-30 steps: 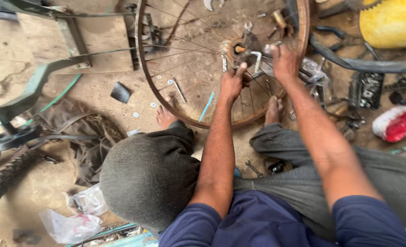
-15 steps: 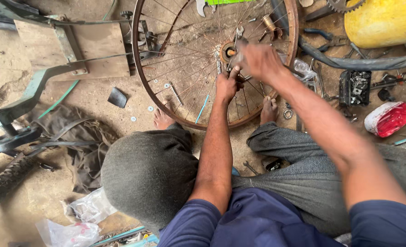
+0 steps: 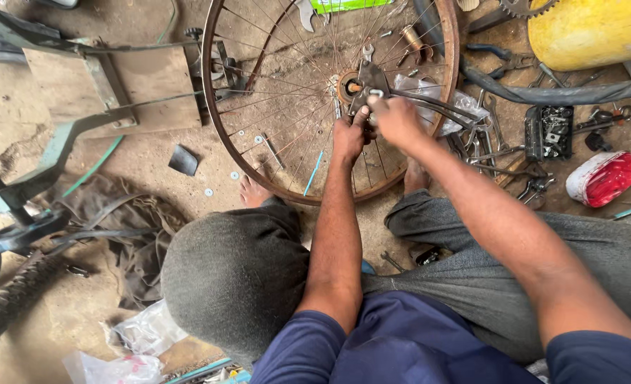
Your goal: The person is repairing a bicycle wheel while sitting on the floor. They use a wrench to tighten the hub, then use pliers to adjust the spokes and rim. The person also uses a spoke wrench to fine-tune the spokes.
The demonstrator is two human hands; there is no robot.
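Note:
A rusty spoked bicycle wheel lies flat on the dirt floor in front of my knees. Its hub sits at the middle with a dark metal bracket against it. My left hand grips the spokes and a tool just below the hub. My right hand is closed on a small metal wrench at the bracket, right beside the left hand. Both forearms reach forward over my grey trousers. My bare feet rest at the wheel's near rim.
A green bicycle frame and a knobby tyre lie at the left. A yellow container, a black tyre strip, scattered wrenches, a red and white lamp and a dark parts box crowd the right.
The view has shifted so the wheel sits lower and nearer. My right hand has come down from the wheel's far side to the hub, next to my left hand.

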